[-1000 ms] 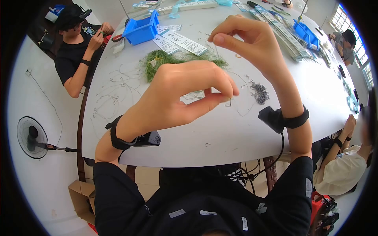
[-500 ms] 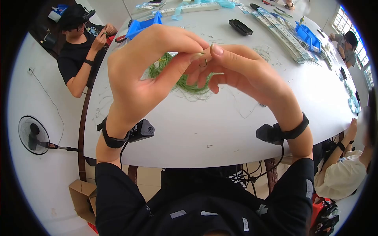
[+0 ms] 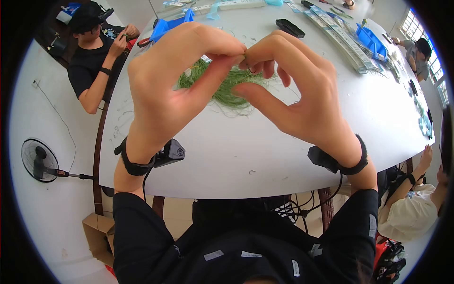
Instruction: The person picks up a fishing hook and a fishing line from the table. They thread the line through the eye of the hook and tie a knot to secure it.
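Observation:
My left hand (image 3: 165, 80) is closed in a pinch, thumb and index fingertip together, above the table. A small dark fish hook (image 3: 252, 70) shows just past those fingertips, its bend partly hidden by my right fingers. My right hand (image 3: 302, 80) has its thumb held well apart from its curled fingers, and its index fingertip meets the left pinch. Any thread at the pinch is too fine to make out. Below both hands lies a loose bundle of green line (image 3: 231, 97) on the white table (image 3: 217, 175).
A single loose hook (image 3: 252, 172) lies near the table's front edge. Farther back are a blue tray (image 3: 172, 24), a black tray (image 3: 290, 28), long packs (image 3: 338, 38) and another blue bin (image 3: 371, 42). Other people sit left and right; a fan (image 3: 40, 160) stands at left.
My right thumb has come away from the pinch and dropped down, while the right fingers have curled and the hand turned. My left hand keeps its pinch almost in place.

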The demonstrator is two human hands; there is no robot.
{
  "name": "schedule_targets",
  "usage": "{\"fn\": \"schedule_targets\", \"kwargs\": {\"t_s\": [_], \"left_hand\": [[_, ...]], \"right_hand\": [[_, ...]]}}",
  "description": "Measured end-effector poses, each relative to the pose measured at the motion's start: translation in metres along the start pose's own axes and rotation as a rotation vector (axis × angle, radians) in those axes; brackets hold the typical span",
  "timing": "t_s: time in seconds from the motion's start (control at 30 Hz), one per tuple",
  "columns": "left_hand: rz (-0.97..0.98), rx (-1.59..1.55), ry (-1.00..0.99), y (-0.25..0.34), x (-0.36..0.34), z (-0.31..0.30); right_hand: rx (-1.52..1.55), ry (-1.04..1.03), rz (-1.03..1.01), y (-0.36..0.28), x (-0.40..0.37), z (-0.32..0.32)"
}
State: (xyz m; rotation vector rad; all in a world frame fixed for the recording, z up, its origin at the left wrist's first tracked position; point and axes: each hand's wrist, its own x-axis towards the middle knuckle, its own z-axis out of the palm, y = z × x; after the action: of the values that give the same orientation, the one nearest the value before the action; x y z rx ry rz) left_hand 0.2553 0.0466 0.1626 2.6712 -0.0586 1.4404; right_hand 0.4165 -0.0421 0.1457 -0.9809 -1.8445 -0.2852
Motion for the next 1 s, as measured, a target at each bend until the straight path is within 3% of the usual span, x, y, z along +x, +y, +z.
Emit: {"fn": "schedule_targets", "kwargs": {"t_s": [0.23,0.67,1.0], "left_hand": [[0.004,-0.006,0.000,-0.002,0.000,0.002],[-0.054,0.002,0.038,-0.010,-0.005,0.011],[-0.038,0.012,0.050,-0.013,-0.004,0.007]], "right_hand": [[-0.138,0.101,-0.092,0.005,-0.001,0.003],[-0.173,0.068,-0.161,0.018,0.006,-0.010],[-0.048,-0.032,0.068,0.017,0.009,-0.020]]}}
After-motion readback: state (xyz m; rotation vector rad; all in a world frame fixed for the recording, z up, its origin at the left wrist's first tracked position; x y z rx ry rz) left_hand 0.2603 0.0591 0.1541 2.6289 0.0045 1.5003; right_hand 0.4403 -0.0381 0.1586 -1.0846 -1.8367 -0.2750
